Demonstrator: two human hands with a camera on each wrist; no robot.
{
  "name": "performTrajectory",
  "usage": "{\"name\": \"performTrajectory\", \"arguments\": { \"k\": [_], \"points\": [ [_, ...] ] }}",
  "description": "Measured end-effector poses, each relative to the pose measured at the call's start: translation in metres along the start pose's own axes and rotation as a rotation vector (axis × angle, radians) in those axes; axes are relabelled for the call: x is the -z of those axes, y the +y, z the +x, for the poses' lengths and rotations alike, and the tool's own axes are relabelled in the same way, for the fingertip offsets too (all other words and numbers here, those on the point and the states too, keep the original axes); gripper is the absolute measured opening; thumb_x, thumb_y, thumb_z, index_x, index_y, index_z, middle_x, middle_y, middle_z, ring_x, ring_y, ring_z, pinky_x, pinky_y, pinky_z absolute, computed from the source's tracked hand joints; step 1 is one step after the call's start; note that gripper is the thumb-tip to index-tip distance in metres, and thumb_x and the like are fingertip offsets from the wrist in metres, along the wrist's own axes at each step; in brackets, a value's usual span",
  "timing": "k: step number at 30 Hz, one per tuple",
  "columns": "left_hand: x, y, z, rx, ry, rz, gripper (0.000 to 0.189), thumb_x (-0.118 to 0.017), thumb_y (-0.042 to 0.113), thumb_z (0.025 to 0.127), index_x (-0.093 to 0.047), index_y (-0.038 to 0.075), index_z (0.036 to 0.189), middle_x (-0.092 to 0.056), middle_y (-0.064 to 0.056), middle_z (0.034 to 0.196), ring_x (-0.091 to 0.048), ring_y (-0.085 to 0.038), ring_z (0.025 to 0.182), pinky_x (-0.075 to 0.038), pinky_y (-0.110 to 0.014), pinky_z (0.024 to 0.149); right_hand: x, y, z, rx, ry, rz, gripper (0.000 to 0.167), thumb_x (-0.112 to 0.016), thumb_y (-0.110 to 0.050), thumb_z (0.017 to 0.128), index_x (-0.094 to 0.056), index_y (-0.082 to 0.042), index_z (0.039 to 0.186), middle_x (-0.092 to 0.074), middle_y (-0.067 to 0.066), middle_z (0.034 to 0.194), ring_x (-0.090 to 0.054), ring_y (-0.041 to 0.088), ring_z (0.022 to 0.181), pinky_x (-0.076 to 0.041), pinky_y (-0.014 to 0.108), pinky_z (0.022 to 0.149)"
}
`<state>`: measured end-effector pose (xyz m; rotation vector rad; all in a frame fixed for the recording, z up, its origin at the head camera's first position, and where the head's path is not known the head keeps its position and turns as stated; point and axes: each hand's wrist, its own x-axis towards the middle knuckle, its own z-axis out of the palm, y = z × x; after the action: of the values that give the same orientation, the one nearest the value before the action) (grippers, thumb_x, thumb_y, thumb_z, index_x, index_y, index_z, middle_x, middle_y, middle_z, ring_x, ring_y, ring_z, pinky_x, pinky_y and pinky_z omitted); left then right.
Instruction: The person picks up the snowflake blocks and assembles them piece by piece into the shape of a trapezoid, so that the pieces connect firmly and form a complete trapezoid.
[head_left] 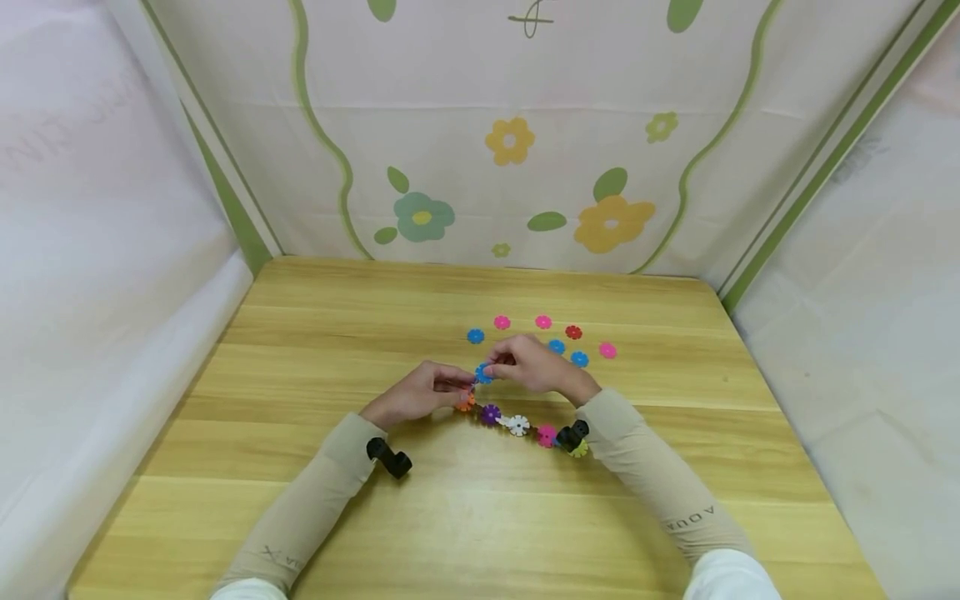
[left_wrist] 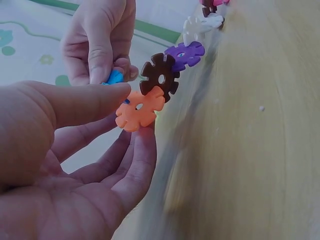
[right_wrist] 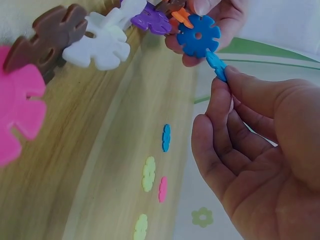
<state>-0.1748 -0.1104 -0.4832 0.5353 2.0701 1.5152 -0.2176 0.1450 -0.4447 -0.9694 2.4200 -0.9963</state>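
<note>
My left hand (head_left: 423, 392) pinches the orange notched snowflake disc (left_wrist: 137, 112) at one end of a linked chain. A dark blue disc (right_wrist: 198, 36) joins that end, close to the left thumb. Between thumb and fingertips my right hand (right_wrist: 260, 135) pinches a lighter blue disc (right_wrist: 216, 66), its edge meeting the dark blue one's rim. From the orange disc the chain runs through a brown disc (left_wrist: 160, 77), a purple disc (head_left: 491, 414), white discs (head_left: 519, 426) and a pink disc (head_left: 547, 435) to a yellow disc (head_left: 579, 450) under the right wrist.
Loose discs lie on the wooden table (head_left: 465, 525) beyond the hands: several blue (head_left: 476, 336) and pink (head_left: 543, 322) ones and a red one (head_left: 573, 332). The right wrist view also has loose pale yellow discs (right_wrist: 149, 174). Fabric walls (head_left: 450, 83) stand behind and at both sides.
</note>
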Motion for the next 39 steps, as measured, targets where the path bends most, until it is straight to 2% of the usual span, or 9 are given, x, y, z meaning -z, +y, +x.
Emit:
{"name": "performTrajectory", "arguments": {
  "k": [4,8,15,20,24,29,31,36,39],
  "points": [
    [-0.001,0.000,0.001,-0.026,0.006,-0.008,0.039,-0.063,0.008,0.106,-0.061,-0.003,0.144,-0.069,-0.022,0.138,-0.069,-0.031,0.125,-0.058,-0.037,0.103,-0.002,0.000,0.001,-0.002,-0.004,0.014,0.015,-0.066,-0.016,0.106,-0.078,-0.008,0.103,-0.078,0.014,0.095,-0.053,0.009,0.065,-0.047,0.023,0.060],
    [-0.003,-0.001,0.003,-0.054,0.045,0.002,0.036,-0.062,0.001,0.105,-0.064,-0.004,0.140,-0.072,-0.023,0.130,-0.073,-0.026,0.113,-0.061,-0.035,0.096,-0.004,-0.002,0.001,-0.024,0.027,0.024,0.016,-0.068,-0.018,0.105,-0.080,-0.009,0.101,-0.077,0.014,0.091,-0.050,0.010,0.062,-0.044,0.022,0.058],
    [-0.011,0.002,0.005,-0.098,0.125,0.073,0.029,-0.065,-0.006,0.101,-0.071,-0.007,0.129,-0.077,-0.025,0.116,-0.076,-0.023,0.101,-0.063,-0.031,0.089,-0.009,-0.002,0.001,-0.074,0.061,0.085,0.013,-0.071,-0.015,0.103,-0.081,-0.008,0.099,-0.078,0.014,0.091,-0.061,0.015,0.068,-0.050,0.023,0.060],
    [-0.014,0.007,0.005,-0.083,0.159,0.095,0.028,-0.066,-0.008,0.099,-0.072,-0.007,0.127,-0.078,-0.024,0.112,-0.076,-0.023,0.097,-0.063,-0.029,0.087,-0.007,-0.002,0.001,-0.085,0.064,0.118,0.014,-0.071,-0.016,0.103,-0.082,-0.009,0.098,-0.078,0.017,0.090,-0.059,0.015,0.066,-0.049,0.023,0.059],
    [-0.015,0.008,0.005,-0.075,0.161,0.102,0.027,-0.066,-0.009,0.098,-0.073,-0.008,0.125,-0.078,-0.024,0.110,-0.076,-0.020,0.094,-0.063,-0.027,0.085,-0.005,0.000,0.002,-0.088,0.042,0.135,0.015,-0.071,-0.016,0.103,-0.082,-0.009,0.095,-0.079,0.018,0.091,-0.056,0.013,0.063,-0.045,0.023,0.057],
    [-0.014,0.007,0.003,-0.074,0.156,0.101,0.025,-0.066,-0.010,0.098,-0.074,-0.009,0.122,-0.079,-0.023,0.108,-0.075,-0.018,0.091,-0.063,-0.026,0.082,-0.005,0.002,0.006,-0.093,-0.003,0.173,0.015,-0.070,-0.014,0.103,-0.083,-0.008,0.099,-0.080,0.018,0.095,-0.062,0.031,0.067,-0.045,0.023,0.056],
    [-0.014,0.007,0.002,-0.080,0.153,0.107,0.024,-0.066,-0.010,0.098,-0.074,-0.010,0.121,-0.079,-0.023,0.107,-0.075,-0.018,0.091,-0.063,-0.026,0.081,-0.003,0.002,0.007,-0.084,-0.024,0.176,0.015,-0.070,-0.013,0.103,-0.083,-0.007,0.099,-0.080,0.020,0.094,-0.063,0.034,0.068,-0.045,0.023,0.056],
    [-0.013,0.008,0.000,-0.115,0.140,0.142,0.022,-0.065,-0.011,0.098,-0.075,-0.011,0.118,-0.078,-0.025,0.110,-0.076,-0.020,0.093,-0.063,-0.027,0.083,0.002,-0.002,0.012,-0.045,-0.082,0.144,0.016,-0.070,-0.010,0.102,-0.083,-0.006,0.093,-0.077,0.024,0.088,-0.057,0.018,0.062,-0.044,0.021,0.056],
    [-0.012,0.007,0.000,-0.120,0.130,0.149,0.022,-0.064,-0.010,0.099,-0.075,-0.010,0.118,-0.078,-0.025,0.111,-0.076,-0.019,0.094,-0.063,-0.027,0.083,0.004,-0.006,0.013,-0.032,-0.102,0.130,0.017,-0.070,-0.010,0.103,-0.082,-0.006,0.092,-0.077,0.026,0.087,-0.055,0.015,0.061,-0.044,0.021,0.056]
  ]
}}
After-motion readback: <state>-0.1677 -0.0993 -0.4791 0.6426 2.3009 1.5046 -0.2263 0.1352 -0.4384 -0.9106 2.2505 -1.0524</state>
